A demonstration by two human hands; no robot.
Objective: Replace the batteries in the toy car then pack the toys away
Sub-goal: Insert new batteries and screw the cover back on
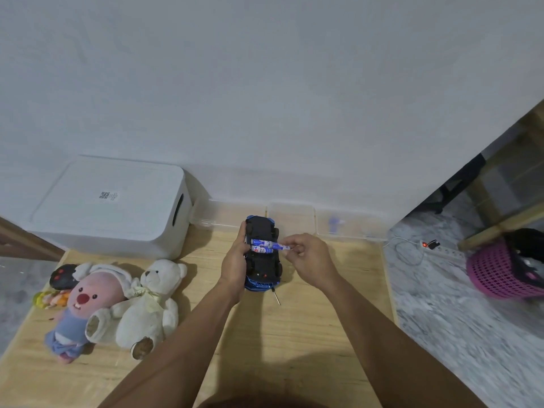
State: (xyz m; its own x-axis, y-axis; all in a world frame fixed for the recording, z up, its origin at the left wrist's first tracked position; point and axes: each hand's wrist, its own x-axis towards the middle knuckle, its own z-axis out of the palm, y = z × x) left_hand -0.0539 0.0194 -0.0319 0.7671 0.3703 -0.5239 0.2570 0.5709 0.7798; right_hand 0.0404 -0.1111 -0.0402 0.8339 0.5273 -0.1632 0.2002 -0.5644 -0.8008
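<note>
Both forearms reach out from the bottom of the view over the pale wooden board that serves as the work surface. Left hand wraps the side of the blue plastic toy car, fingers curled closed around its body. The car is held underside up near the far middle of the board, black chassis and wheels showing.

Right hand pinches a blue-and-white cylindrical battery between thumb and fingertips, other fingers loosely bent. The battery lies slanted, its inner end over the open bay; the outer end is in the pinch. A second battery of the same label sits in the bay beside it. Whether the held cell is going in or coming out cannot be read from this view; the cell's contact ends are too small to resolve.

Step in hand, as judged: battery exchange, mid-way. No bay cover is visible on the car. A thin metal-shafted screwdriver lies on the board just behind the car's near end.

Next move likely calls for aligning polarity, pressing the cell flat, then refitting the cover with the screwdriver.

Packing not yet begun: white teddy bear, pink-faced plush in blue clothes and a black rounded remote lie at the board's left. White lidded storage box stands behind them, closed.
</note>
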